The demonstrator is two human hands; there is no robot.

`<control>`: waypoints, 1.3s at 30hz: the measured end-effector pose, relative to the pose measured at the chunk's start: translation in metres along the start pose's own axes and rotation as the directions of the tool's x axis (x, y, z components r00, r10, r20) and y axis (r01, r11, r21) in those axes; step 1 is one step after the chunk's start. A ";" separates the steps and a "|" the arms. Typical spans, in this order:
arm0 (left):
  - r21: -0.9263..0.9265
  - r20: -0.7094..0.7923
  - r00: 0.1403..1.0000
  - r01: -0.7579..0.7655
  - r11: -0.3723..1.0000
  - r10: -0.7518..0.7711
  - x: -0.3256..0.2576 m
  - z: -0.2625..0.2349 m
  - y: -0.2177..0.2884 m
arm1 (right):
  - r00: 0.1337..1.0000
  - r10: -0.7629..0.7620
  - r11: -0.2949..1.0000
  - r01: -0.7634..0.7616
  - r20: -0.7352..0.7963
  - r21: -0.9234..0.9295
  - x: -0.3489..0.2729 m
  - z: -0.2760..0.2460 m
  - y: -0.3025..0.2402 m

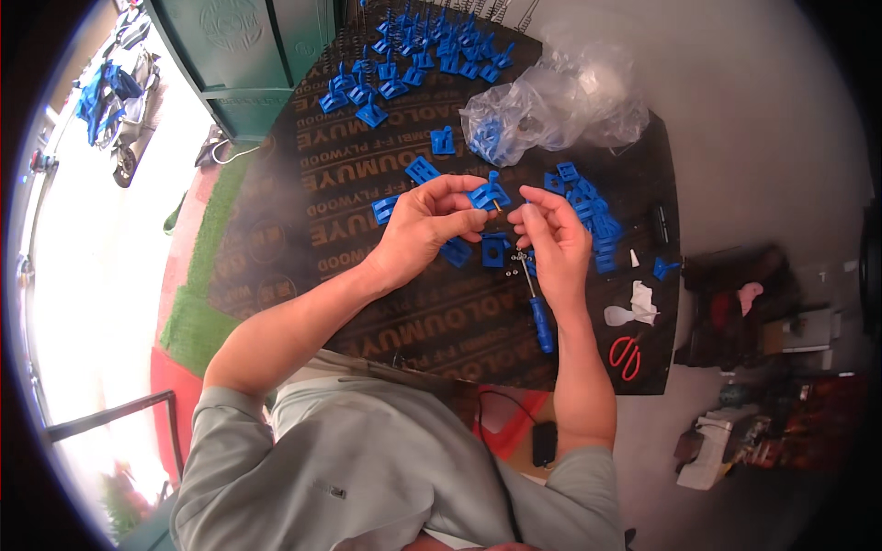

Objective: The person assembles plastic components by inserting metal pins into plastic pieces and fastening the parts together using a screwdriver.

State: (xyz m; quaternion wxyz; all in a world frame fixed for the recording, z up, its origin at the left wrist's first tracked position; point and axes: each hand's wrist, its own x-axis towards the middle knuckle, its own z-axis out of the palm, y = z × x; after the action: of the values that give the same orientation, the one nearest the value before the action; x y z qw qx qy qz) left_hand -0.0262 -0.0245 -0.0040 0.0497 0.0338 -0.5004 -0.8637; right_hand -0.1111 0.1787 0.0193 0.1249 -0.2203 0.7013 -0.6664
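Across the dark plywood tabletop [303, 275] I see blue plastic pieces [371, 115] scattered, a crumpled clear bag [574, 103], tiny metal bits [514, 273], a blue-handled screwdriver [541, 324] and red-handled scissors [627, 358].

it looks like a workshop: screwdriver [542, 325], metal bits [512, 273], blue parts [371, 114] across a table [285, 207].

Room left of the screwdriver [542, 327]; plastic bag [581, 103] (crumpled) blocks farther out.

Grey-green shirt [367, 450], short loose sleeves [220, 436], small dark chest mark [331, 490]
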 end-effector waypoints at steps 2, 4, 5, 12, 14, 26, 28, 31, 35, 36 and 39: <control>-0.007 -0.002 1.000 -0.006 1.000 0.006 0.002 -0.002 0.001 | 0.995 -0.104 0.975 0.103 0.003 -0.196 -0.001 0.000 -0.002; 0.022 -0.017 1.000 0.008 1.000 -0.008 0.004 -0.006 -0.001 | 0.991 -0.127 0.950 0.132 0.039 -0.283 -0.004 -0.003 -0.005; 0.012 -0.020 1.000 -0.001 1.000 0.001 0.005 -0.009 -0.002 | 0.987 -0.140 0.923 0.157 0.073 -0.352 -0.005 -0.001 -0.008; -0.069 -0.107 0.994 -0.011 0.998 0.004 0.007 -0.016 0.004 | 0.974 -0.120 0.565 0.225 0.191 -0.794 -0.047 -0.011 -0.037; -0.079 -0.120 0.993 -0.011 0.997 0.001 0.009 -0.017 0.004 | 0.977 -0.088 0.521 0.211 0.194 -0.827 -0.067 -0.020 -0.040; -0.046 -0.136 0.990 -0.036 0.998 0.029 0.010 -0.017 0.001 | 0.973 0.215 0.564 -0.191 -0.081 -0.804 -0.122 -0.037 -0.026; -0.028 -0.129 0.990 -0.062 0.998 0.058 0.011 -0.019 0.001 | 0.973 0.213 0.646 -0.209 -0.089 -0.734 -0.117 -0.043 -0.028; -0.017 -0.148 0.986 -0.081 0.997 0.078 0.012 -0.023 0.003 | 0.984 0.156 0.716 -0.169 -0.081 -0.677 -0.095 -0.038 -0.046; -0.004 -0.186 0.980 -0.079 0.997 0.076 0.012 -0.024 0.007 | 0.946 -0.316 0.636 0.266 0.071 -0.725 -0.044 -0.017 -0.059; -0.005 -0.191 0.978 -0.085 0.996 0.082 0.012 -0.025 0.007 | 0.945 -0.319 0.639 0.269 0.070 -0.721 -0.031 -0.014 -0.056; -0.003 -0.217 0.972 -0.092 0.996 0.089 0.012 -0.026 0.009 | 0.842 -0.527 0.569 0.450 0.115 -0.688 -0.007 -0.011 -0.031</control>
State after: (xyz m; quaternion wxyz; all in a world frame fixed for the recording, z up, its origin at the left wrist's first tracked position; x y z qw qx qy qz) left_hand -0.0347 -0.0530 -0.0093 0.1433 0.1046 -0.4873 -0.8550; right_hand -0.1057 0.1911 0.0505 -0.1920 -0.4009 0.8143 -0.3732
